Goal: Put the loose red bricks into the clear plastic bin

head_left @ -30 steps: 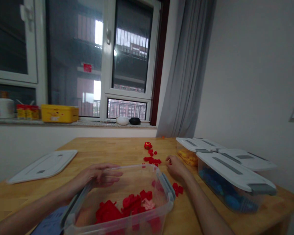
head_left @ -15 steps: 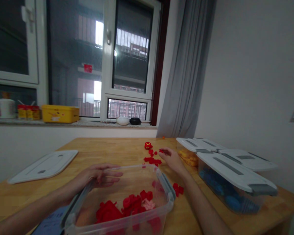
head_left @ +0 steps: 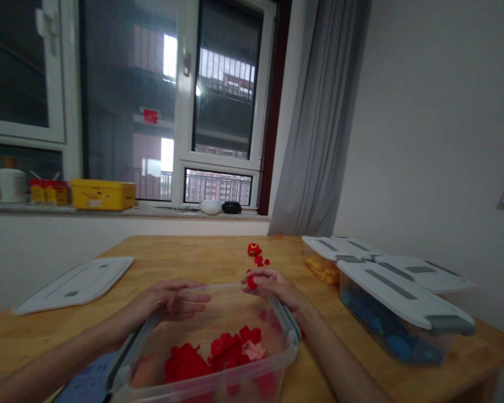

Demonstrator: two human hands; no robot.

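A clear plastic bin (head_left: pixel 193 383) with several red pieces (head_left: pixel 187 364) inside stands in front of me. My left hand (head_left: pixel 174 299) lies against its far left corner, fingers stretched out and apart, touching the rim. Between thumb and fingers my right hand (head_left: pixel 273 288) pinches a small round red piece (head_left: pixel 252 281), just above the bin's far right rim. Beyond that hand lie a few loose red bits (head_left: pixel 259 260) and a red cap-shaped piece (head_left: pixel 253 249) with a yellow mark. The right hand and forearm cover other red pieces on the table.
A white lid (head_left: pixel 75 284) lies on the table at the left. To the right stand lidded clear bins, one with blue pieces (head_left: pixel 386 327), another with yellow pieces (head_left: pixel 319 268). A yellow box (head_left: pixel 103 196) sits on the windowsill. A tiny orange piece (head_left: pixel 280 235) lies at the table's far edge.
My right hand has moved left and toward me, from the loose pieces to the bin's far rim, carrying the red piece. My left hand and the bin stay put.
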